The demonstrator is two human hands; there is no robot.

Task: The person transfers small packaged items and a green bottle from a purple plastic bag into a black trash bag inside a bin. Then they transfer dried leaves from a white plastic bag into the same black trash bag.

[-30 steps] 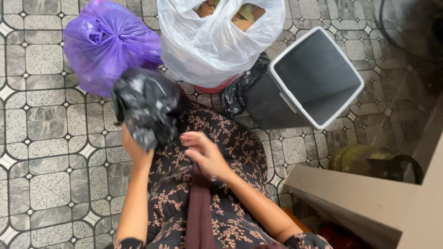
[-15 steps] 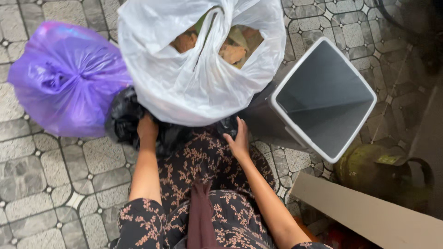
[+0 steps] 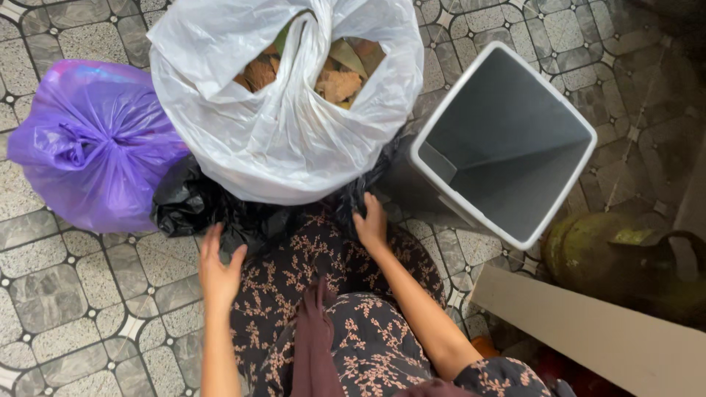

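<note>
A: The left grip is spread wide and holds nothing; the crumpled black plastic bag lies on the tiled floor just beyond its fingertips.

B: And the right grip?

A: Flat against black plastic just ahead of it, fingers extended, not closed on anything.

B: What could go wrong?

A: The white bag of dry leaves, directly above both grips, gapes open and rests on that black plastic. Tugging the plastic could tip it and spill leaves toward the purple bag or grey bin.
</note>
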